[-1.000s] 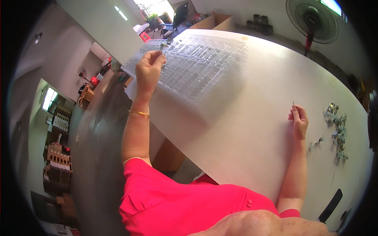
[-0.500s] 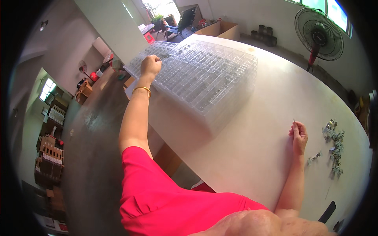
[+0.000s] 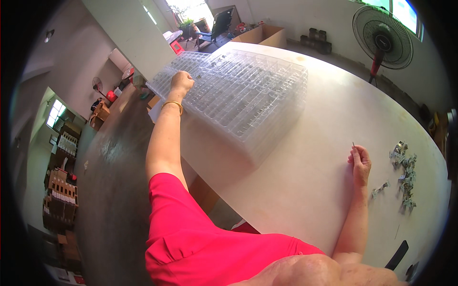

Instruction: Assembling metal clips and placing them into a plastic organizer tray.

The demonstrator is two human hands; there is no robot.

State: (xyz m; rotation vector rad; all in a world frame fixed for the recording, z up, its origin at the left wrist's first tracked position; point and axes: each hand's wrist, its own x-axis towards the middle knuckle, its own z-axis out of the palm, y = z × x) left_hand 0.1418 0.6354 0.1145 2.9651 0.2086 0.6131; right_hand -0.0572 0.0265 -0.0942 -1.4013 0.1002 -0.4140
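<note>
My left hand (image 3: 182, 83) is closed over the far left part of a stack of clear plastic compartment trays (image 3: 267, 117). Its fingertips are pressed together, and a small dark metal-looking piece (image 3: 199, 76) shows just beside them; whether they grip it is unclear. Many tray compartments hold small parts too fine to make out. On the right, my right hand (image 3: 361, 164) rests by the white table (image 3: 305, 190), pinching a thin, short metal pin (image 3: 353, 144) that points up. Right of that hand lies a row of small silvery metal parts (image 3: 406, 178), with one separate metal part (image 3: 380, 189) nearer it.
A thin rod (image 3: 397, 231) and a dark flat object (image 3: 397, 255) lie at the near right. A standing fan (image 3: 383, 42) is beyond the table's far right edge. An open cardboard box (image 3: 261, 35) and a folding chair (image 3: 220, 26) stand behind the trays.
The whole view has shifted slightly. My left hand stays closed over the trays, and the small piece by its fingertips shows more plainly. My right hand keeps its pinch on the pin.
</note>
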